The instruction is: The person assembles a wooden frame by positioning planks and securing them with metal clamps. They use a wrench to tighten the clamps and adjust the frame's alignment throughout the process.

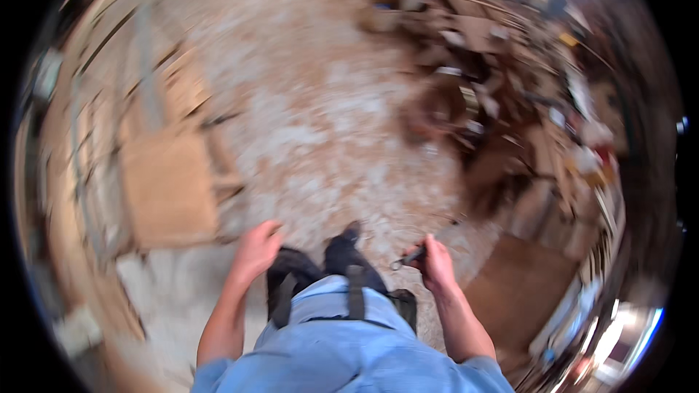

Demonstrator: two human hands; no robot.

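My right hand [438, 266] is closed around a small dark tool [415, 255] with a ring-like metal end pointing left. Blur hides what kind of tool it is. On the other side, my left hand [257, 250] hangs in front of my left thigh with its fingers curled. A small brownish tip shows at those fingertips, too blurred to name. Both hands are apart from each other and from everything around them.
Dusty, pale floor [313, 138] stretches ahead of my feet. Brown boards or sheets [167, 189] lie at the left. A heap of scrap and debris [480, 87] fills the right, with a flat brown panel [520, 291] nearer me. Motion blurs much of the view.
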